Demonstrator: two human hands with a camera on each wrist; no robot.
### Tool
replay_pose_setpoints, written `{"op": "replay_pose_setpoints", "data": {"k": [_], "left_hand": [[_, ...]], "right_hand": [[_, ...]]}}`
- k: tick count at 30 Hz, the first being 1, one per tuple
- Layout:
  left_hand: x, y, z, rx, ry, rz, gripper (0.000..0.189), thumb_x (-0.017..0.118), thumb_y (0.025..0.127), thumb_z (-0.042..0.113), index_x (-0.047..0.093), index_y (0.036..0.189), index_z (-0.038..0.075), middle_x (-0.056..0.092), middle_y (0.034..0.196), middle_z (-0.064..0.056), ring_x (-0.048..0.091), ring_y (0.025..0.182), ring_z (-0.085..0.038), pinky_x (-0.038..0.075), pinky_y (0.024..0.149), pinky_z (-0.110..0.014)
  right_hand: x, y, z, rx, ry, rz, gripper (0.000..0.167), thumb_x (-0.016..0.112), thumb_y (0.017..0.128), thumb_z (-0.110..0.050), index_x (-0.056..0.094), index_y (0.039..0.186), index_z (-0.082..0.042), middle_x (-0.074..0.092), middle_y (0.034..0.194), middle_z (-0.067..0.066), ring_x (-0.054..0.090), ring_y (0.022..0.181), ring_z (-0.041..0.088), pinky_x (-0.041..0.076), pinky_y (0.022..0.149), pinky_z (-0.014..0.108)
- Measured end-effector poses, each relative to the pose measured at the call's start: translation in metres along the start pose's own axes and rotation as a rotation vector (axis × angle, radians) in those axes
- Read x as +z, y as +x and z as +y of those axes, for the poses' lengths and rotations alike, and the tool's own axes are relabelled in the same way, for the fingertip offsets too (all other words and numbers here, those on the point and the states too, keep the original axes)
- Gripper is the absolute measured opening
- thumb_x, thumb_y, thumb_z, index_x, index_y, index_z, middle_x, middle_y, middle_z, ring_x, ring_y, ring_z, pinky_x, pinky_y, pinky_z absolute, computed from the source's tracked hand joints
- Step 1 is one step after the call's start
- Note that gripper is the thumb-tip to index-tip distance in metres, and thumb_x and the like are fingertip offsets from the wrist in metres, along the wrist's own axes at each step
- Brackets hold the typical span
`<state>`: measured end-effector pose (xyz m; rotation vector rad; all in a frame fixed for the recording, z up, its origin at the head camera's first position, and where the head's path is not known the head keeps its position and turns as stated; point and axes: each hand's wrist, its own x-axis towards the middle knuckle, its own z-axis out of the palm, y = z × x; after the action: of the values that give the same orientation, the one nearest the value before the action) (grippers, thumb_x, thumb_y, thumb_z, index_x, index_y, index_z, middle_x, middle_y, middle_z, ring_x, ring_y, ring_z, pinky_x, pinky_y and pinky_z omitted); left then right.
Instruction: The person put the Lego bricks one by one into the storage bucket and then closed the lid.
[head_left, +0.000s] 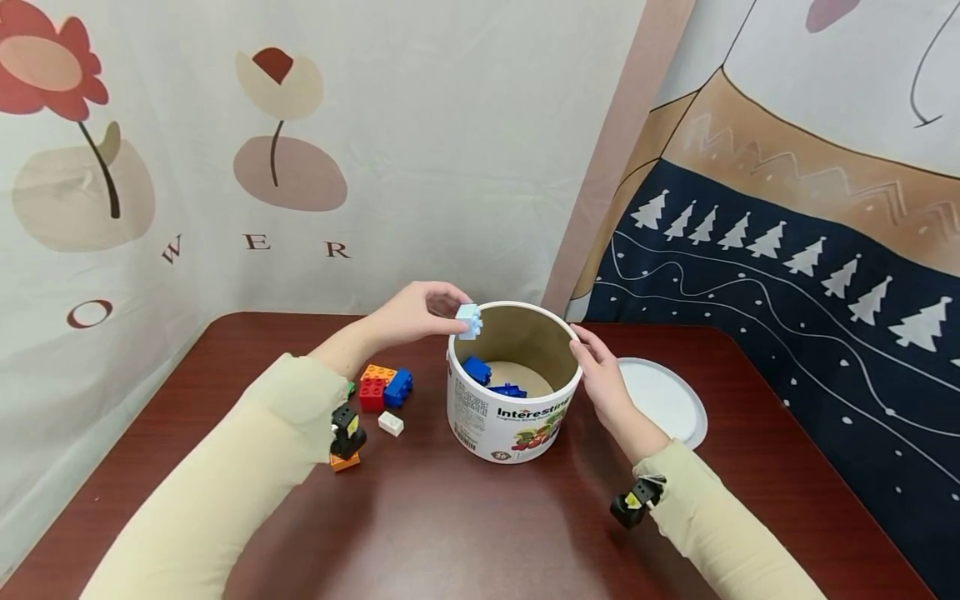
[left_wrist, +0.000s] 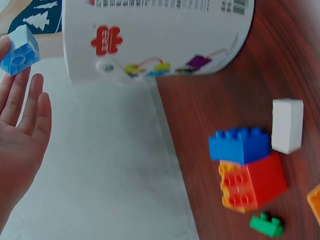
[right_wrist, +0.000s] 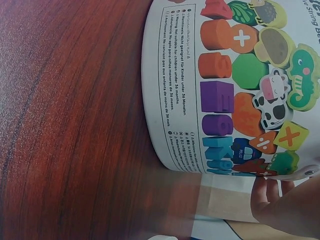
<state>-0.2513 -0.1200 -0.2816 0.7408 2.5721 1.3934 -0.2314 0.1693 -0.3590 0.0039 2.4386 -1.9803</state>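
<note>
Left hand (head_left: 420,317) pinched a pale block (head_left: 468,322); right hand (head_left: 606,379) gripped the bucket (head_left: 480,408); two blue blocks (head_left: 477,370) lay inside, loose blocks (head_left: 372,396) remained toward the table's (head_left: 435,525) left edge.

In the head view, the left sleeve (head_left: 225,467) hides most of the green brick (left_wrist: 268,225); the label (head_left: 471,407) is too small to read.

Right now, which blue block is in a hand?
The light blue block, pinched by the left hand near the bucket. The other visible blue blocks are darker and unheld: one on the table, the rest inside the bucket.
</note>
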Motion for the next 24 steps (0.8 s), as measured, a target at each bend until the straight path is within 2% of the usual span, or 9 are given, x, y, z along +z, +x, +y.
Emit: {"op": "replay_pose_setpoints", "data": {"k": [6, 13, 19, 24], "left_hand": [[0.019, 0.011, 0.006, 0.006, -0.009, -0.046, 0.038, 0.07, 0.083, 0.017, 0.06, 0.117, 0.005, 0.065, 0.111, -0.013, 0.06, 0.1, -0.024, 0.051, 0.09, -0.037], [0.032, 0.015, 0.008, -0.019, -0.002, -0.063, 0.037, 0.071, 0.082, 0.017, 0.06, 0.116, 0.005, 0.064, 0.111, -0.013, 0.061, 0.1, -0.024, 0.051, 0.09, -0.036], [0.032, 0.016, 0.004, -0.015, -0.011, -0.055, 0.039, 0.071, 0.082, 0.017, 0.06, 0.117, 0.005, 0.064, 0.114, -0.015, 0.061, 0.104, -0.025, 0.05, 0.093, -0.038], [0.022, 0.015, 0.002, 0.031, -0.026, 0.004, 0.04, 0.071, 0.082, 0.017, 0.06, 0.118, 0.003, 0.063, 0.116, -0.018, 0.061, 0.105, -0.026, 0.049, 0.094, -0.041]], "right_hand": [[0.0, 0.0, 0.001, 0.003, 0.0, -0.001, 0.042, 0.041, 0.1, -0.025, 0.039, 0.141, -0.014, 0.043, 0.14, 0.019, 0.042, 0.128, 0.033, 0.031, 0.111, 0.048], [0.0, 0.0, 0.002, -0.005, -0.004, 0.0, 0.042, 0.042, 0.1, -0.025, 0.04, 0.141, -0.014, 0.044, 0.14, 0.018, 0.043, 0.127, 0.033, 0.032, 0.11, 0.048], [0.0, 0.001, 0.002, -0.008, 0.001, -0.001, 0.042, 0.042, 0.1, -0.025, 0.04, 0.141, -0.014, 0.044, 0.139, 0.019, 0.043, 0.127, 0.033, 0.033, 0.11, 0.048], [0.0, 0.001, 0.001, -0.006, 0.0, -0.001, 0.042, 0.041, 0.1, -0.025, 0.04, 0.141, -0.014, 0.044, 0.14, 0.019, 0.043, 0.127, 0.034, 0.032, 0.11, 0.048]]}}
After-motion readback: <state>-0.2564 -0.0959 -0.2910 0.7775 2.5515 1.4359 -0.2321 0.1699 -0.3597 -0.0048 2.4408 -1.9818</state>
